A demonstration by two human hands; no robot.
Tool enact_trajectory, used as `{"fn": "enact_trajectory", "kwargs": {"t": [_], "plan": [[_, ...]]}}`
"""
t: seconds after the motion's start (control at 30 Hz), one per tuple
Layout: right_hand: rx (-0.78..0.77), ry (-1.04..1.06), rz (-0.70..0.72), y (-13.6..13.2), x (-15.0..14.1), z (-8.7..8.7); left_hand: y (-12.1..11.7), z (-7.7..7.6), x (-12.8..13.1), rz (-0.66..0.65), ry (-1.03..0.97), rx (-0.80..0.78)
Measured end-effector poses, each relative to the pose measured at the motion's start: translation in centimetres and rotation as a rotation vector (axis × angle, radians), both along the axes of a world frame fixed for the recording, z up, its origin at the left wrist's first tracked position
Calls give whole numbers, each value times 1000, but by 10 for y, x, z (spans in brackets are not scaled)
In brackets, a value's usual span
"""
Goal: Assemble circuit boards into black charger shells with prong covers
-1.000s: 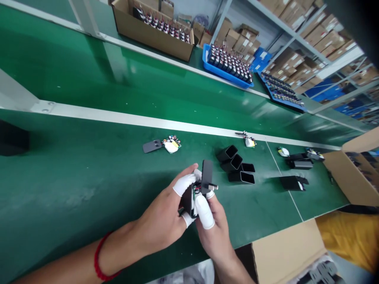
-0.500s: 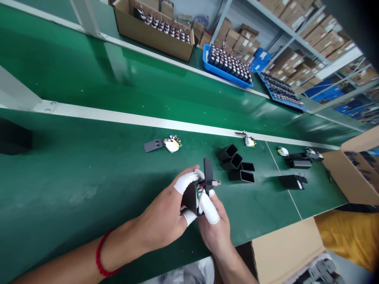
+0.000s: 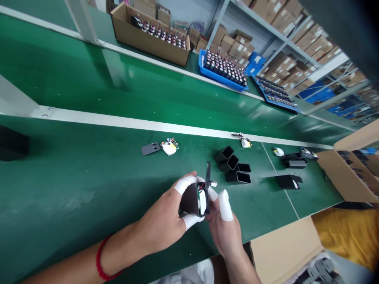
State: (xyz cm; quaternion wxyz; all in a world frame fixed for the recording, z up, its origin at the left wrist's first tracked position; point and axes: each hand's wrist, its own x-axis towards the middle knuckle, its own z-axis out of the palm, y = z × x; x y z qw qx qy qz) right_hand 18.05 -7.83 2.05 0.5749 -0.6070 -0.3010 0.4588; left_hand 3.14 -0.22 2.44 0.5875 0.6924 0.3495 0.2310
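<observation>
My left hand (image 3: 164, 217), with white finger cots, is closed around a black rectangular housing (image 3: 188, 200) above the bench. In the housing's open end sits a circuit board with a white part (image 3: 202, 202). A dark end plate (image 3: 208, 172) stands up edge-on at that opening, joined by red and black wires, with a small metal plug (image 3: 213, 184) beside it. Just right of the opening is my right hand (image 3: 226, 232), thumb raised and apart from the fingers. Its index finger is behind the end plate; whether it touches is hidden.
Several empty black housings (image 3: 238, 177) lie to the right of my hands. A loose board with its grey plate (image 3: 151, 148) lies ahead. Further right are a filled housing (image 3: 287, 182) and an open carton (image 3: 340, 169). Blue trays (image 3: 225, 81) stand on the back shelf.
My right thumb has come off the board and lifted, and the right hand has shifted right. The end plate has turned from broad side to edge-on. My left hand still holds the housing.
</observation>
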Motion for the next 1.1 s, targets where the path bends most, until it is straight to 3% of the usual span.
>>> {"fn": "enact_trajectory", "kwargs": {"t": [0.17,0.3,0.4,0.73,0.8,0.87,1.0,1.1], "plan": [[100,-321,-26,-26,6,2,-5,6,4,-2,178,186],[48,80,-232,-20,6,5,-13,21,14,-21,139,298],[6,403,-268,-14,15,8,-16,29,26,-15,96,272],[43,496,-259,-24,30,13,-23,34,55,-58,97,270],[53,386,-330,-30,43,12,-22,34,55,-57,55,265],[40,113,-429,-37,68,13,-18,36,53,-28,-62,203],[-115,-562,-624,-50,136,14,-11,46,54,-161,-393,-187],[-139,-703,-702,-53,180,7,-24,59,60,-281,-470,-431]]}}
